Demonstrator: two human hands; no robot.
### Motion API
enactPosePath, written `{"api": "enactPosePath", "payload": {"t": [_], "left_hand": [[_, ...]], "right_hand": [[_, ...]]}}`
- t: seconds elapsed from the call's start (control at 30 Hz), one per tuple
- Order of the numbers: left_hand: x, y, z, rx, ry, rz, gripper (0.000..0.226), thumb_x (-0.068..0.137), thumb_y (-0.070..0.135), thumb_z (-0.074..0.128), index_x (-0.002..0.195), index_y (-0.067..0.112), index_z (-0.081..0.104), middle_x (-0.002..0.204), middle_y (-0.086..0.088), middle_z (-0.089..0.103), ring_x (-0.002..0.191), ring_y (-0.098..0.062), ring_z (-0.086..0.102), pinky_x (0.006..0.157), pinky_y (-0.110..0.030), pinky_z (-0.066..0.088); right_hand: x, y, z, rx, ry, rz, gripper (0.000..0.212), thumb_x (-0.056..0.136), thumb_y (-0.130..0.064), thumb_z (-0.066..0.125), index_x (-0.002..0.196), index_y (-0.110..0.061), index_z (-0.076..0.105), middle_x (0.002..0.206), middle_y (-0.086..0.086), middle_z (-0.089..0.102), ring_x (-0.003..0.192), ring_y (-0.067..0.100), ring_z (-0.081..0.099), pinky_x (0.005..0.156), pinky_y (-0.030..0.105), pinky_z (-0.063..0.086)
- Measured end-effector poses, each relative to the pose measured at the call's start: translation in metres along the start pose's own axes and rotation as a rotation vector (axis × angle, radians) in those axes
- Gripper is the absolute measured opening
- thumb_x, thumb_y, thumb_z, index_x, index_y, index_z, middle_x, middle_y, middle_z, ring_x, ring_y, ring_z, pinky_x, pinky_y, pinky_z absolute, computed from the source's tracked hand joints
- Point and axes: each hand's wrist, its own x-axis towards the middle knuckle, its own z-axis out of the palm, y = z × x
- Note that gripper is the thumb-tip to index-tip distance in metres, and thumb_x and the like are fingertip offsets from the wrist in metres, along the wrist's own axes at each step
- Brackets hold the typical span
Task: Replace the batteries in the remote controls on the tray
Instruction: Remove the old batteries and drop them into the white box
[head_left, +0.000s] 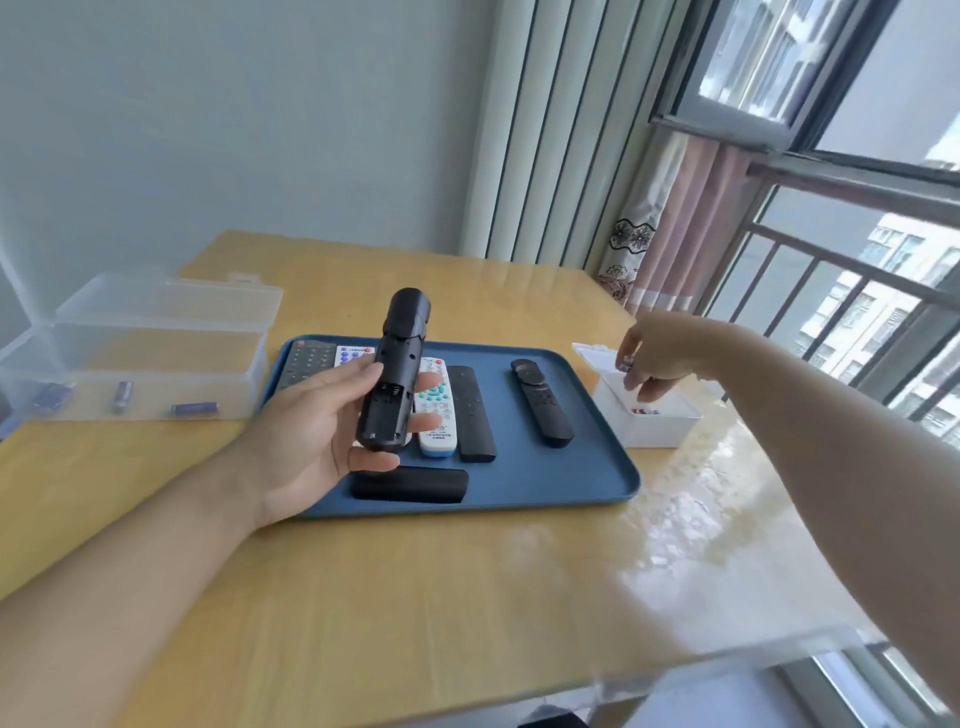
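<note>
Black remote (397, 371) gripped in left hand (317, 431), above tray (571, 483)

A wooden table (363, 597) is standing against a pale wall (208, 130), its right side reflecting window glare. Grey vertical blinds (561, 130) are hanging behind it, beside a pink floral curtain (670, 223). A window (831, 78) and dark railing (831, 291) are showing apartment buildings (872, 301) outside.
</note>
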Motion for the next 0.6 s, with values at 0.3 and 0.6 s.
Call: {"api": "enactPosePath", "payload": {"t": [0.3,0.6], "left_hand": [[0.004,-0.004,-0.005,-0.005,-0.002,-0.004,0.036,0.107,0.025,0.04,0.138,0.017,0.059,0.128,-0.004,0.071,0.099,-0.024,0.075,0.049,-0.026,0.058],[0.005,-0.004,-0.005,-0.013,-0.021,0.005,0.036,0.107,0.025,0.04,0.136,0.017,0.059,0.128,-0.005,0.071,0.099,-0.024,0.075,0.05,-0.027,0.059]], "right_hand": [[0.018,0.029,0.022,0.115,0.062,0.148,0.038,0.079,-0.007,0.082,0.113,0.002,0.067,0.104,0.021,0.074,0.089,0.032,0.076,0.081,0.044,0.063],[0.028,0.034,0.034,0.161,0.08,0.18,0.032,0.075,-0.003,0.069,0.106,-0.003,0.067,0.107,0.017,0.07,0.097,0.028,0.072,0.083,0.039,0.062]]}}
